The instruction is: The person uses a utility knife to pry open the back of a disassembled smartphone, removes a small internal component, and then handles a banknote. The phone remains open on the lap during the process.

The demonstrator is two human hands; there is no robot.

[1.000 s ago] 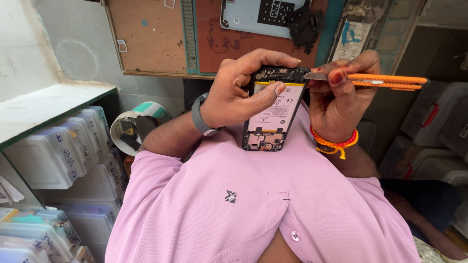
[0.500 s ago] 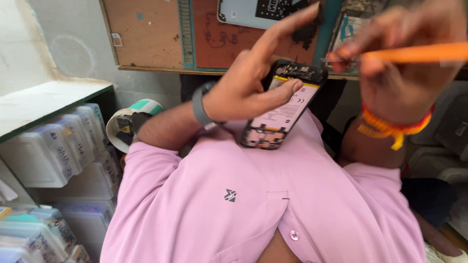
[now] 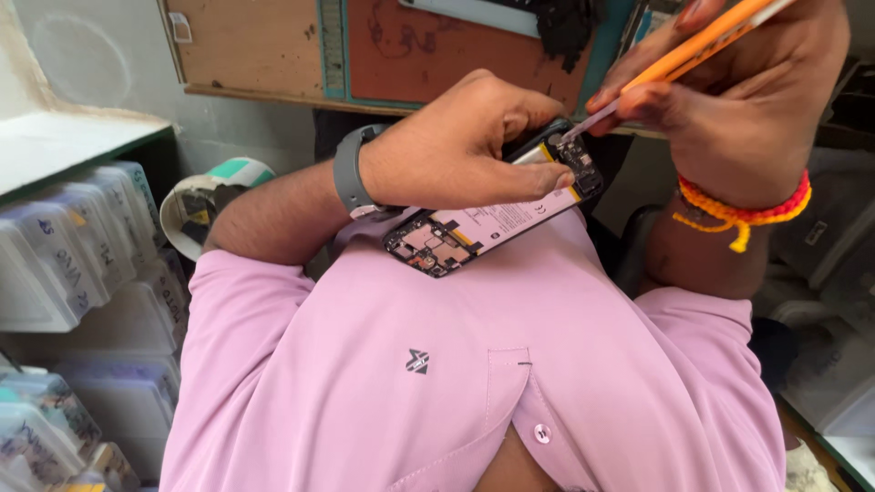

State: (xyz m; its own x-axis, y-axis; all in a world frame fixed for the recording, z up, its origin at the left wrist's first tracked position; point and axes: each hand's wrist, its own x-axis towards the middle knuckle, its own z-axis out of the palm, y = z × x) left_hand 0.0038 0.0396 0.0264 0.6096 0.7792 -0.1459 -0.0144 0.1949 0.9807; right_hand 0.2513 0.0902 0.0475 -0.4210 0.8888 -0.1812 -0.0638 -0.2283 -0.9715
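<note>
Fingers of the left hand (image 3: 456, 146) were curled over the opened phone (image 3: 497, 214), clamping it by its upper half with the thumb laid flat along the near edge, so that the device was held in the air against the pink shirt (image 3: 456, 364) rather than resting on any surface. The phone's long axis ran on a slant, its lower end with the bare circuit board (image 3: 424, 244) pointing down toward the left wrist and its top end rising toward the right hand (image 3: 738, 100). That right hand was closed in a pinch on an orange-handled tool (image 3: 693, 50), the grey tip (image 3: 583, 126) of which came down at the phone's top corner, touching or just short of the dark components there; which of the two could not be told. So the tool lay up and to the right of the phone, roughly in line with the phone's length, and the left hand was the nearer one, wrapped right on it, while the right reached it only through the tip. A grey wristband (image 3: 348, 171) sat on the left wrist and an orange-and-red thread bracelet (image 3: 743, 208) on the right. Beyond the hands stood a wooden workbench edge (image 3: 264, 55) with a reddish mat (image 3: 428, 55). Outward of the left arm lay a roll of tape (image 3: 205, 196) and stacked translucent plastic boxes (image 3: 82, 246); more pale containers (image 3: 834, 364) sat outward of the right arm
</note>
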